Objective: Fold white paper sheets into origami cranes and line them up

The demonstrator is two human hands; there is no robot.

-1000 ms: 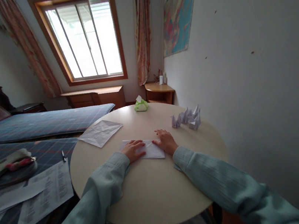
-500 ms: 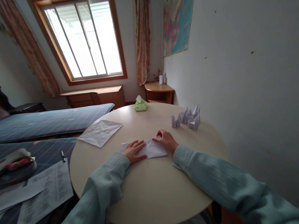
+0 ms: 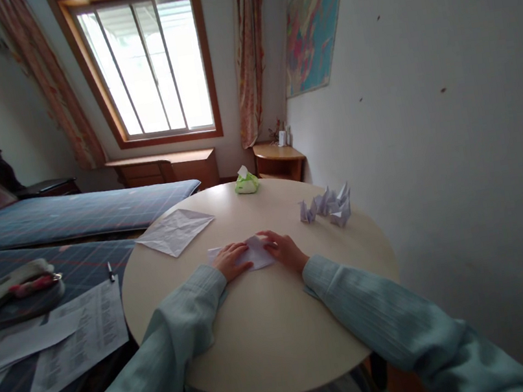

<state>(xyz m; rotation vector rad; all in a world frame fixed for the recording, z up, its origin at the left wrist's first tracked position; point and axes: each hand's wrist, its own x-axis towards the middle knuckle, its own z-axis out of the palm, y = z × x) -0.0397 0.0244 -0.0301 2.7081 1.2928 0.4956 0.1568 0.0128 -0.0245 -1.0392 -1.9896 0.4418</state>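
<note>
A white sheet of paper (image 3: 259, 256), partly folded, lies on the round table in front of me. My left hand (image 3: 232, 261) rests flat on its left part, fingers stretched out and pressing it down. At the paper's right side, my right hand (image 3: 287, 251) is closed on the edge, with thumb and fingers together over a folded-in part. The fingers hide some of the right end. Several folded paper figures (image 3: 332, 205) stand farther back on the right. A creased, opened-out sheet (image 3: 177, 232) lies at the back left.
The round table (image 3: 284, 350) has a green tissue pack (image 3: 246, 182) at its far edge. On the left, a bed (image 3: 79, 262) holds printed sheets (image 3: 85, 333), a pen (image 3: 110, 272) and a pouch (image 3: 5, 293). A white wall (image 3: 460, 179) rises on the right.
My right hand has moved slightly left, bringing the paper's right part inward over the sheet. The visible paper is now narrower. My left hand stays nearly in place.
</note>
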